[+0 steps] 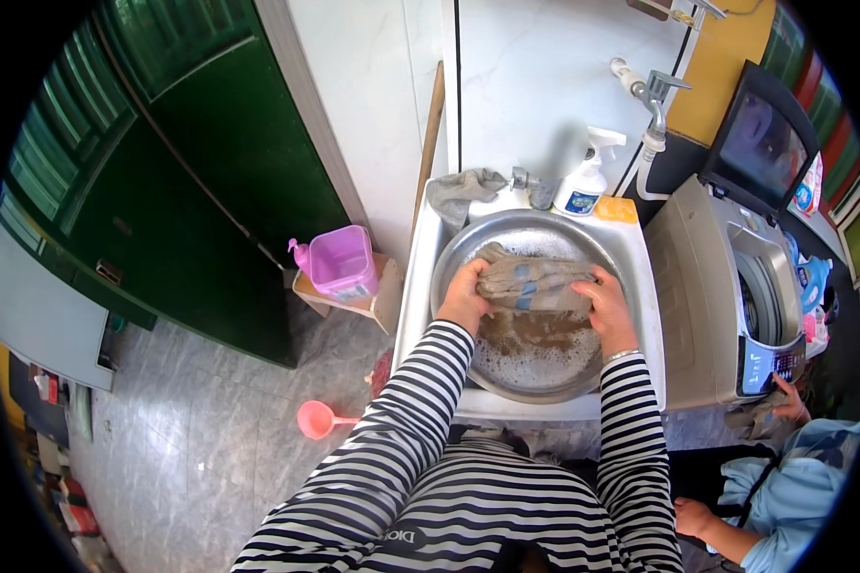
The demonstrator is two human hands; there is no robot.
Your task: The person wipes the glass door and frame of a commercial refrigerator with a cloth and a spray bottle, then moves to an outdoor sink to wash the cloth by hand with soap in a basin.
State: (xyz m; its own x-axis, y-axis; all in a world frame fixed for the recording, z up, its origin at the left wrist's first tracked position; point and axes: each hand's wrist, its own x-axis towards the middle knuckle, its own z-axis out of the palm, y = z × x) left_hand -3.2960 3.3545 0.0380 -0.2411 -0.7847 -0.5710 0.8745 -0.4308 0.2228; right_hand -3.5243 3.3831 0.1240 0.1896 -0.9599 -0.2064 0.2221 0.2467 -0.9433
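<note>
A wet grey-brown cloth with blue patches is stretched sideways between my two hands. My left hand grips its left end, which is bunched up, and my right hand pinches its right end. Beneath it a round metal basin holds brown, sudsy water. The basin sits in a white sink. At the sink's back edge lie a grey cloth and an orange-yellow bar of soap, with a white spray bottle standing beside the soap.
To the right stands a top-loading washing machine, lid raised; another person's hand touches its control panel. A wall tap is behind. Left are a purple container on a small stool, a pink ladle and a green door.
</note>
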